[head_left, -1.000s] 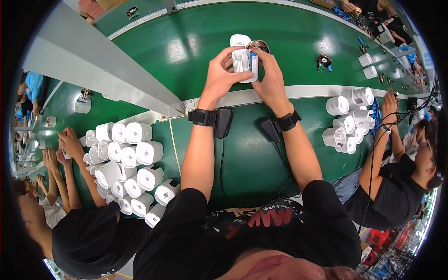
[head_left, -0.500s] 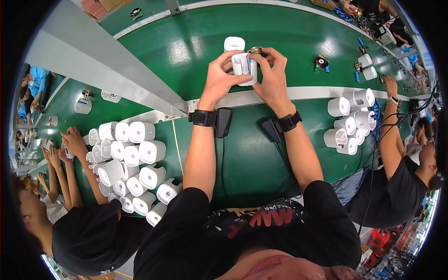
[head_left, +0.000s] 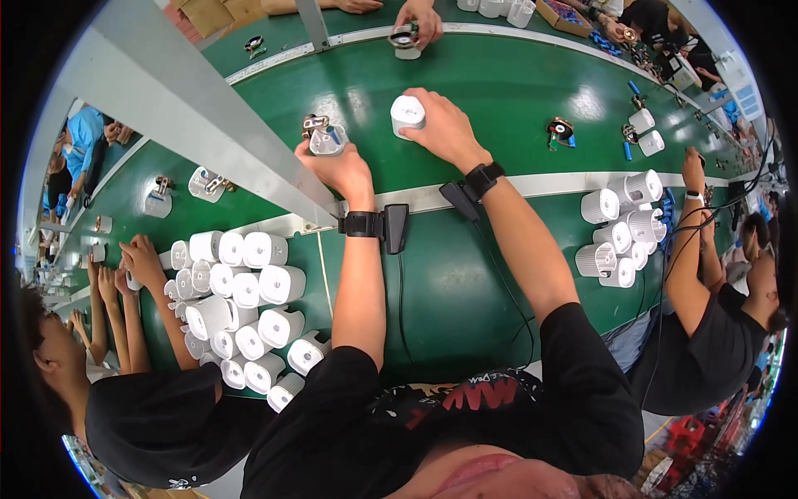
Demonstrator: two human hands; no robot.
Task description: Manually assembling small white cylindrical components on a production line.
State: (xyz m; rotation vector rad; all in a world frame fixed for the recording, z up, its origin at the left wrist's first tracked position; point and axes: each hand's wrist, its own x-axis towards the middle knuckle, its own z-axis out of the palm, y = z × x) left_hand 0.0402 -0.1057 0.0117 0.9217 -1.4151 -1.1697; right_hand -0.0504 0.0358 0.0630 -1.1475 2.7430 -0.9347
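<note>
My left hand [head_left: 342,173] is closed round a white plastic housing [head_left: 329,143] beside the grey post. Its open top faces up, with a metal and wire assembly [head_left: 315,125] and a blue part at its rim. Further right, my right hand [head_left: 450,133] has its fingers wrapped round a second white housing [head_left: 407,115], ribbed on the side, its closed end up. This one sits at the green bench top. Both wrists wear black straps with cabled boxes.
Left of me stands a large cluster of white housings [head_left: 245,289]; a smaller pile [head_left: 623,224] is at right. A round black part with wires [head_left: 561,131] lies on the bench [head_left: 499,83]. The grey post [head_left: 199,108] slants nearby. Across, another person's hand [head_left: 422,23] holds a part.
My hands have moved apart: the left went left with the housing and its wired assembly, the right let go of it and took the other housing. Another person's hand has appeared across the bench.
</note>
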